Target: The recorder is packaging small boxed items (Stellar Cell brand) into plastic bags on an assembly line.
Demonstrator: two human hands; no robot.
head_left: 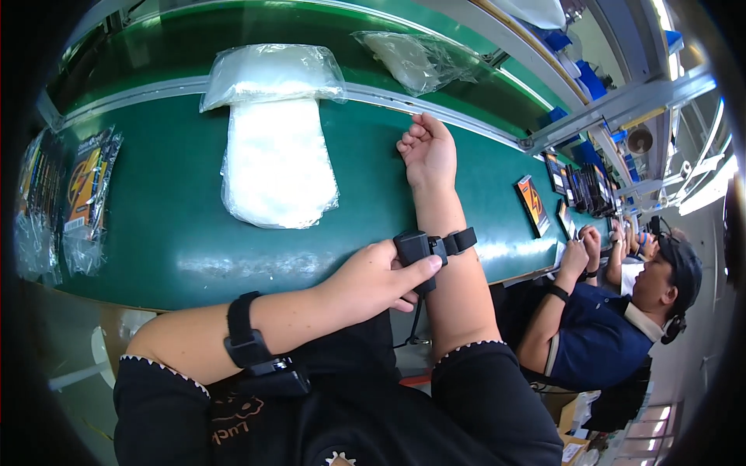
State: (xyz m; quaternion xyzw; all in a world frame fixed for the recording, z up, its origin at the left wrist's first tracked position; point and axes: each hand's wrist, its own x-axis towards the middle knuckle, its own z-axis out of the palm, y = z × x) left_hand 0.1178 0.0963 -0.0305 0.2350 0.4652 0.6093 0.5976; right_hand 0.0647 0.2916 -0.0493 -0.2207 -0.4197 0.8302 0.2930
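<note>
My left hand [373, 283] reaches across and grips a small black box-like device [413, 250] on my right forearm, its thumb pressed on the front. A black strap [460, 241] runs from the device over the forearm. My right hand [430, 155] is turned palm up above the green table, its fingers curled in with nothing in them. A second black strap [242, 330] with a similar device [280, 379] sits around my left forearm. Left of my right hand lies a stack of clear plastic bags [278, 167], its far end under a bulging clear plastic bag [272, 74].
Wrapped orange-and-black packages [87, 182] lie at the far left of the green table [167, 194]. A crumpled clear bag [416, 62] rests beyond the metal rail. At right stand an orange-and-black box [531, 206] and several dark boxes [587, 186]; a co-worker [602, 326] sits there.
</note>
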